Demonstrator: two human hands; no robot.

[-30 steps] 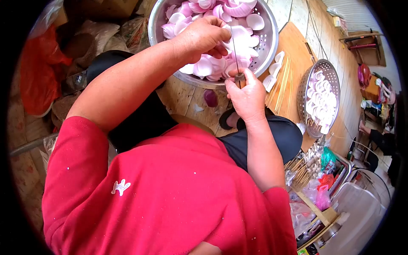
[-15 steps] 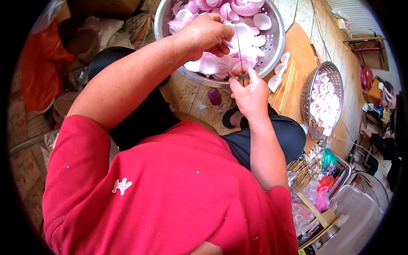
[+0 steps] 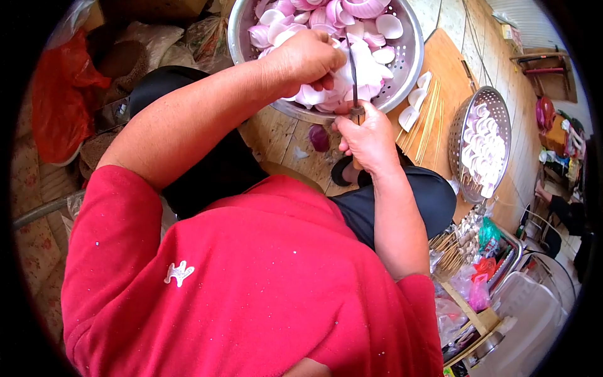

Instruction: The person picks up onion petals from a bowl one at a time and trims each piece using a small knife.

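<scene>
My right hand (image 3: pixel 369 139) is wrapped round the wooden handle of a knife (image 3: pixel 354 75), its dark, narrow blade pointing away over the metal colander (image 3: pixel 411 78). Across the blade from it, my left hand (image 3: pixel 308 58) hovers above the colander with its fingers curled closed. What those fingers hold, if anything, is hidden from me. Cut pieces of purple-white onion (image 3: pixel 367 7) fill the colander beneath both hands.
To the right lies a wooden board (image 3: pixel 440 53) bearing onion pieces (image 3: pixel 409 117) and bamboo skewers (image 3: pixel 427 122). Beyond it, a second colander (image 3: pixel 458 132) holds skewered onion (image 3: pixel 482 144). A purple onion piece (image 3: pixel 319 137) lies on the floor. A red plastic bag (image 3: pixel 63 100) is at left.
The knife has turned so more of its blade's side shows, and my right hand has shifted slightly. My left hand has dipped a little toward me, its fingers more curled.
</scene>
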